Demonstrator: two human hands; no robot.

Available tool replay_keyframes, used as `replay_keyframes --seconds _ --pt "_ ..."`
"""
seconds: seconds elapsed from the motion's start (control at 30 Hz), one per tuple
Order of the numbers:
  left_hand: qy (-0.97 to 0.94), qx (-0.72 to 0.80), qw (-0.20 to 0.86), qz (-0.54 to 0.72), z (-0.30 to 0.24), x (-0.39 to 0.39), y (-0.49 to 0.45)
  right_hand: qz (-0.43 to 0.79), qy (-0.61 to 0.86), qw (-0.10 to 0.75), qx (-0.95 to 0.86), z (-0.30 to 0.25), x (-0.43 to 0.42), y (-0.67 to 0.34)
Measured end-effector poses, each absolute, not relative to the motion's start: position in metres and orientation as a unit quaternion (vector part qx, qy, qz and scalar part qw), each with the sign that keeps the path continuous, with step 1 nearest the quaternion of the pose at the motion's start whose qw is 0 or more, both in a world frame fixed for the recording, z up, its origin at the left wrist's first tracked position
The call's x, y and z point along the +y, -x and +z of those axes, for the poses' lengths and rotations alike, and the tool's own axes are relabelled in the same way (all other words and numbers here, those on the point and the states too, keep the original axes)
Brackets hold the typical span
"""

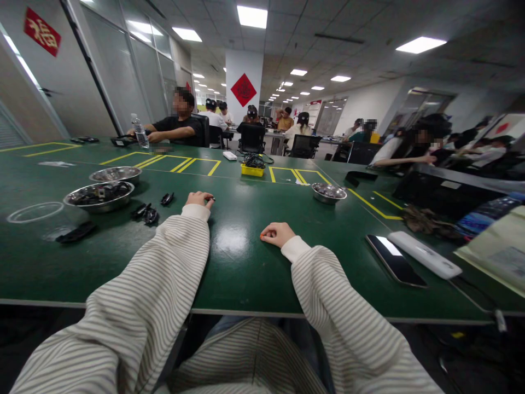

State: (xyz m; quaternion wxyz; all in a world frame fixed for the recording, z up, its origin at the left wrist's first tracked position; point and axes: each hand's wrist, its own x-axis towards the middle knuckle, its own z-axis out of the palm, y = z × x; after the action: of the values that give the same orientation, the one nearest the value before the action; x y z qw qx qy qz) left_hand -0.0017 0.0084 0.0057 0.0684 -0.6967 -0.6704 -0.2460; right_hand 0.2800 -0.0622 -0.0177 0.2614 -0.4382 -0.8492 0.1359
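Since the head camera is the only view here, I'll go through that one: the left hand is out over the green bench with its fingers closed on a small dark piece, poking out on the right side of the hand. The right hand sits nearer the bench edge, fingers curled in and tips pinched on a tiny orange bit, too small for me to say what it is. As for containers, the front steel bowl, off to the left, is heaped with dark parts, mostly black. Right behind it is a back steel bowl, partly hidden, and I can't make out what's in that one. Over on the right there's a smaller bowl with a pile of greyish bits, too blurry to name. Further back, a yellow tray is stuffed with black cables spilling over the rim. Between the front bowl and the left hand, a few loose black pieces lie on the bench, and a clear plastic bottle stands tilted in frame at the far side.
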Motion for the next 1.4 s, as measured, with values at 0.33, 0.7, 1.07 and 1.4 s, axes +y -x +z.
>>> replay_keyframes --seconds 0.33,0.7,1.07,1.4 --pt "0.847 -0.449 -0.067 -0.277 -0.002 -0.038 -0.080 0.103 0.441 0.248 -0.856 -0.019 -0.060 -0.281" --pt "0.902 -0.371 -0.065 -0.213 -0.028 -0.053 -0.102 0.089 0.450 0.235 -0.857 -0.018 -0.061 -0.276" --pt "0.900 -0.376 -0.052 -0.213 -0.030 -0.050 -0.101 0.112 0.442 0.233 -0.859 -0.017 -0.060 -0.278" --pt "0.879 -0.368 -0.035 -0.301 -0.024 -0.054 -0.100 0.159 0.427 0.308 -0.835 -0.014 -0.066 -0.274"
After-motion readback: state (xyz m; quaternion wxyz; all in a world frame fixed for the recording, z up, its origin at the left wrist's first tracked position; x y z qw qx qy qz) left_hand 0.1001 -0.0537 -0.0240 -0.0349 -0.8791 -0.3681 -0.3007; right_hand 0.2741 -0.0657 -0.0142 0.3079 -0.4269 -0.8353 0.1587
